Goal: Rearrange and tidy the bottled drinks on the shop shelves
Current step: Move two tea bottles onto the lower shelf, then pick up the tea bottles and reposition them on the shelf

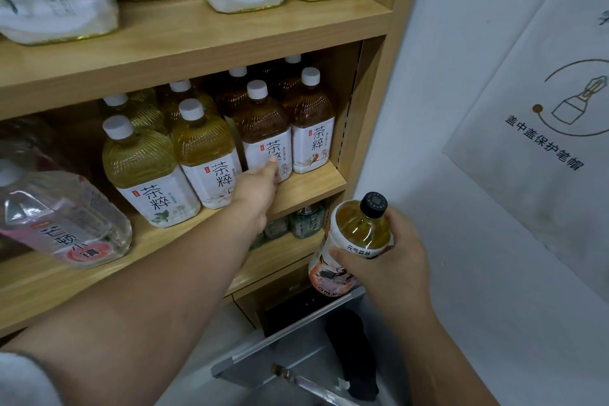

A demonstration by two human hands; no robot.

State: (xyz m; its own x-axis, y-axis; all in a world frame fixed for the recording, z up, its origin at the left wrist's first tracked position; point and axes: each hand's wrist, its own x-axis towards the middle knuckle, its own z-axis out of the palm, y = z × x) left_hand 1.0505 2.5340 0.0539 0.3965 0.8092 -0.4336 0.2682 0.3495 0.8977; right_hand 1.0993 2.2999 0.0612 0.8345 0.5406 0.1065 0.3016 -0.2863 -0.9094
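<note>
Wooden shelf [306,189]: eight white-capped tea bottles [201,148].

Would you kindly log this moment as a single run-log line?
left hand: touching brown tea bottle on middle shelf | right hand: holding black-capped bottle | state: tidying

We logged even, soft indoor light, slightly dim. Deep shade sat under the upper shelf [184,53]. Wide-angle bending curved the edges. The clear bottle [62,217] at left was blurred; the centre labels stayed sharp.
</note>
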